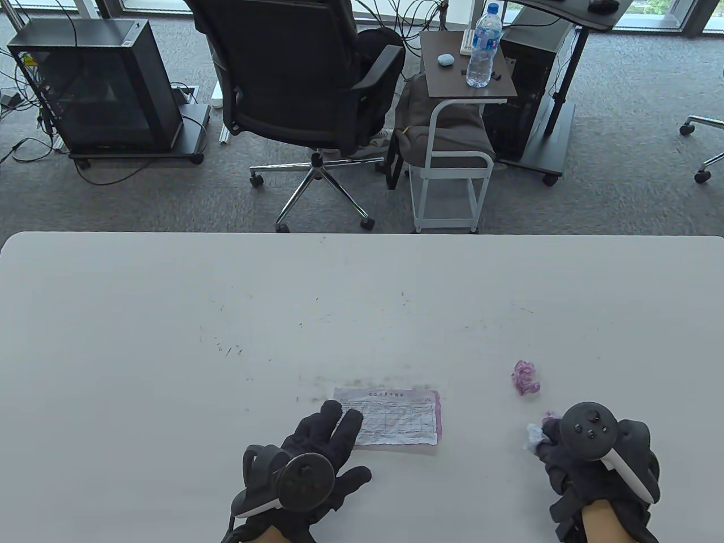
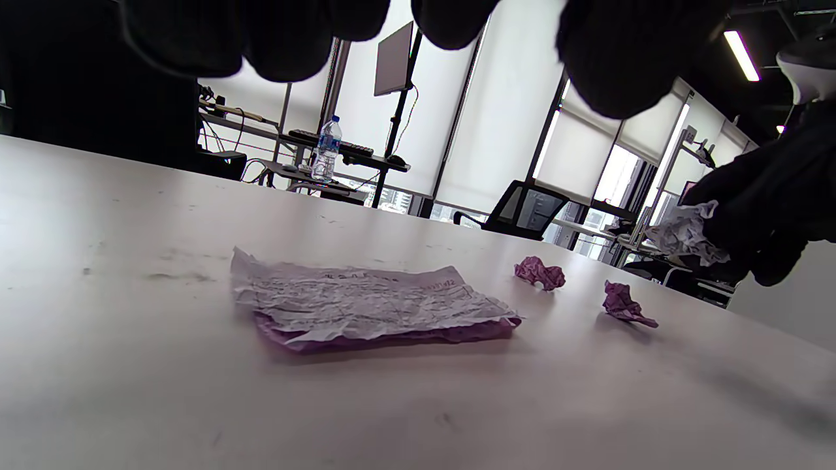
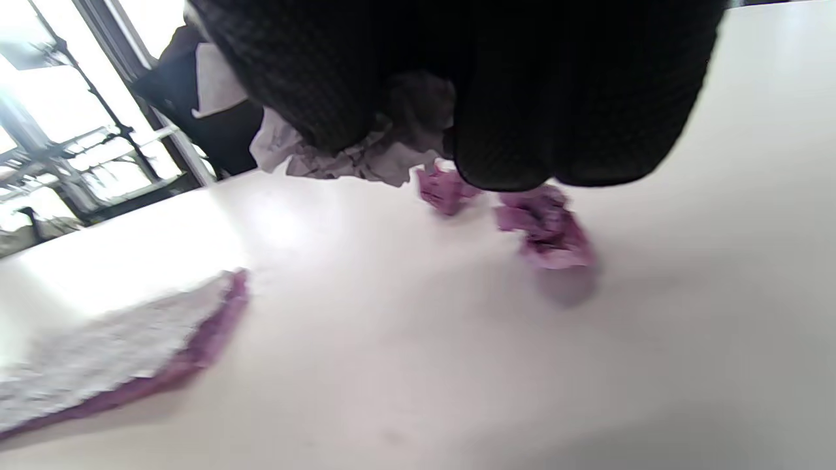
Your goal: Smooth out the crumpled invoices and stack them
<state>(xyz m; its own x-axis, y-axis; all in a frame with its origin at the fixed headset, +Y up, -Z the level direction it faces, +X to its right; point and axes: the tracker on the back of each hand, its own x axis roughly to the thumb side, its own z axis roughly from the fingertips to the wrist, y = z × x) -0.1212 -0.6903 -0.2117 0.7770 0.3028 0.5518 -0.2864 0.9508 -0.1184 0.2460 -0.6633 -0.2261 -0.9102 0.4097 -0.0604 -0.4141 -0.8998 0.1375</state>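
Note:
A flattened stack of invoices [image 1: 396, 417], a white sheet on a pink one, lies near the table's front edge; it also shows in the left wrist view [image 2: 356, 303] and the right wrist view [image 3: 111, 356]. My left hand [image 1: 350, 444] is open with fingers spread, its fingertips over the stack's left edge, and the left wrist view shows them raised above the paper. My right hand [image 1: 546, 438] grips a crumpled white invoice [image 1: 533, 435] [image 2: 686, 232] [image 3: 339, 156] just above the table. One crumpled pink ball [image 1: 526, 378] [image 2: 539, 272] lies beyond it. A second pink ball [image 1: 549, 417] [image 2: 626, 305] [image 3: 545, 228] sits right by the right hand.
The white table [image 1: 226, 317] stretches wide to the left and back. Beyond its far edge stand an office chair [image 1: 300, 85] and a small side table [image 1: 452, 73] with a water bottle [image 1: 483, 48].

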